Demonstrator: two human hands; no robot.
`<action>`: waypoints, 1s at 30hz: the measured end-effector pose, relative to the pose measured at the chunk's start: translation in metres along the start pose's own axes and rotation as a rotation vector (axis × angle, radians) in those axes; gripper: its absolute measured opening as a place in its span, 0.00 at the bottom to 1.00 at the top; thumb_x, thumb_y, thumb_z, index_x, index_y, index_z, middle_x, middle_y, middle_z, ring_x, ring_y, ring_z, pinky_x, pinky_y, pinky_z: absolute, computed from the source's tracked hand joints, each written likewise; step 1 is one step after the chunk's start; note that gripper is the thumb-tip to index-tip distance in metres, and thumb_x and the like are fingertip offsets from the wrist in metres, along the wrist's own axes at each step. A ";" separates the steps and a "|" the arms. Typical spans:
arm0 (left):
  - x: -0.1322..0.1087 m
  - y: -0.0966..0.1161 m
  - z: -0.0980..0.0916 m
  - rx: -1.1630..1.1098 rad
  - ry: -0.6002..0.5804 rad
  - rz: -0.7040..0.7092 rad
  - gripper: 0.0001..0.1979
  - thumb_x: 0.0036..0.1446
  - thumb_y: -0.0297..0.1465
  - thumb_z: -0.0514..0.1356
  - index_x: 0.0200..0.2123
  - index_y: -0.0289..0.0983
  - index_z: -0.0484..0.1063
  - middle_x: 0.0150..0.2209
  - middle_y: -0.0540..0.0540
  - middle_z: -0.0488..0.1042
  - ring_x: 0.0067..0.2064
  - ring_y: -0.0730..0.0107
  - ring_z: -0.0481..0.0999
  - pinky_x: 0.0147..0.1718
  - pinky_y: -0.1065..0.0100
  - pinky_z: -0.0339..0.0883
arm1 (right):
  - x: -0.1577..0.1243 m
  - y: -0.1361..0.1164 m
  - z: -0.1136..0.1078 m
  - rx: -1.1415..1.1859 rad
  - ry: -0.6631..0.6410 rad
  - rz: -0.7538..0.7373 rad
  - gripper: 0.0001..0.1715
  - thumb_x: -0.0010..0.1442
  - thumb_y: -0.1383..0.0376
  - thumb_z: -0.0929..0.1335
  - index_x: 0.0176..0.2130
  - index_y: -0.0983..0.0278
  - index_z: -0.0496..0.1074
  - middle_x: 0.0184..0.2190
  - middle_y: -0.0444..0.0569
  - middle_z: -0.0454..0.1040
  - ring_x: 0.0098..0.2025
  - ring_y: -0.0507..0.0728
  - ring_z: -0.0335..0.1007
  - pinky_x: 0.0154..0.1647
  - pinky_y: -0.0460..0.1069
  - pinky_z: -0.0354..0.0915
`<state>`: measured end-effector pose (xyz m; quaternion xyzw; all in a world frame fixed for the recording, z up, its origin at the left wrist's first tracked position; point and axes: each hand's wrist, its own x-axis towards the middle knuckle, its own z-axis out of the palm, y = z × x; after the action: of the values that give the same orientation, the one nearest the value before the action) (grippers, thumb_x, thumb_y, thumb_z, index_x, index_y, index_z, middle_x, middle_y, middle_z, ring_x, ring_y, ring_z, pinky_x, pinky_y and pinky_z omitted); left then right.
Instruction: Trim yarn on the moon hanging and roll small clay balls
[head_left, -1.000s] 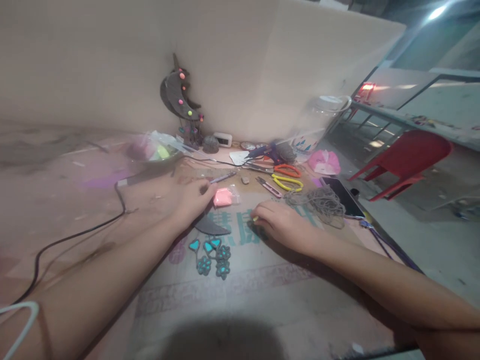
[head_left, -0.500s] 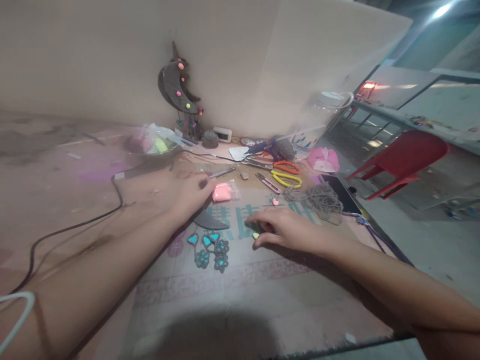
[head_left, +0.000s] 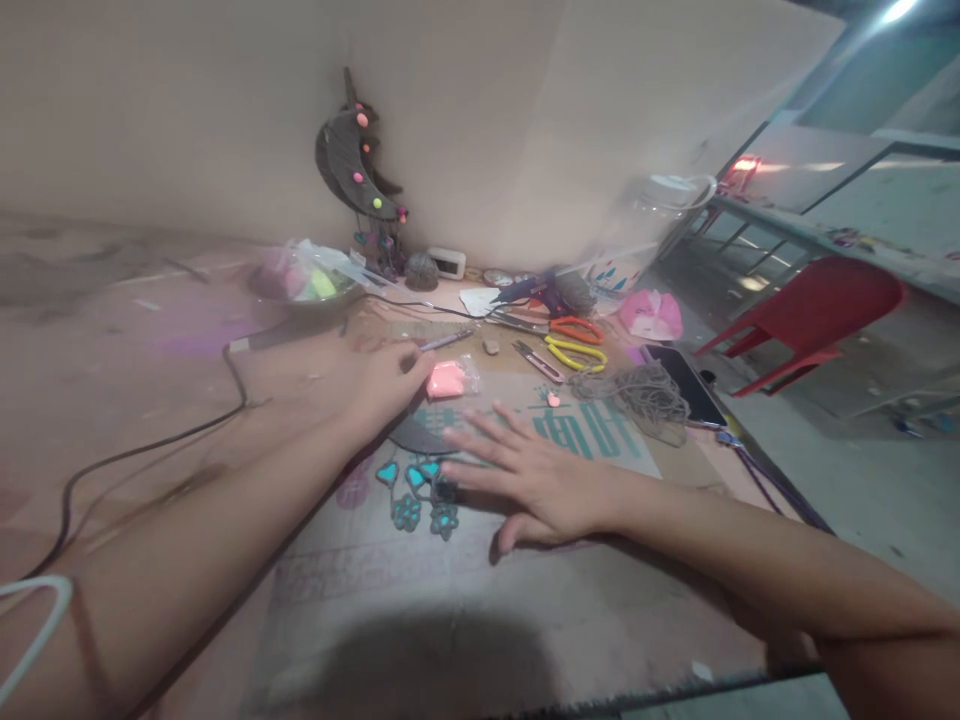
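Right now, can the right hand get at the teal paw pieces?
Probably yes. The right hand lies open and flat, its fingers pointing at the teal paw pieces and right beside them, with nothing in between.

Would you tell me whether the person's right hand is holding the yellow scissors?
No, the right hand lies flat and open on the board, and the yellow scissors lie apart from it, farther back.

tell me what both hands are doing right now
left hand: curled beside pink packet, grip cannot be told
right hand: open, fingers spread
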<state>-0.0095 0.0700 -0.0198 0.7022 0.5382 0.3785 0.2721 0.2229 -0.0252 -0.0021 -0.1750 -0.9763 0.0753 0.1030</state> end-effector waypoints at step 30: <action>0.003 -0.005 0.003 -0.020 0.003 0.024 0.18 0.60 0.40 0.54 0.20 0.38 0.63 0.21 0.53 0.63 0.27 0.70 0.65 0.29 0.68 0.54 | 0.008 0.013 0.006 -0.016 -0.148 -0.035 0.50 0.65 0.41 0.62 0.72 0.67 0.46 0.73 0.57 0.42 0.75 0.62 0.21 0.72 0.63 0.22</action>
<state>-0.0098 0.0742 -0.0246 0.7052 0.5263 0.3883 0.2737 0.2184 -0.0113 -0.0086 -0.1528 -0.9847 0.0785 0.0306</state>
